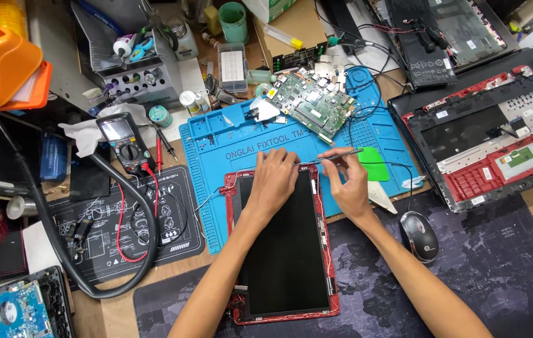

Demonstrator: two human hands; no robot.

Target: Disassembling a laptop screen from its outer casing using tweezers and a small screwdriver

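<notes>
On the blue mat, the screen panel lies flat: thin, rigid, fragile; hold by its red frame. Left hand rests open on it; right hand pinches tweezers.

Plastics, rubber mats and bare circuitry on a wooden worktop

The laptop screen panel has a dark, smooth, faintly glossy face inside a red plastic frame; the thin tool held over its top edge looks like slim dark metal. Beneath lies a blue repair mat, matt and rubbery with moulded ridges, beside a black matt mat with white print. The green circuit board is flat with small shiny metal parts. The mouse is glossy black plastic, resting on a dull cloth-like desk pad. The red and grey laptop shell is matt plastic. The worktop shows bare light wood.
</notes>
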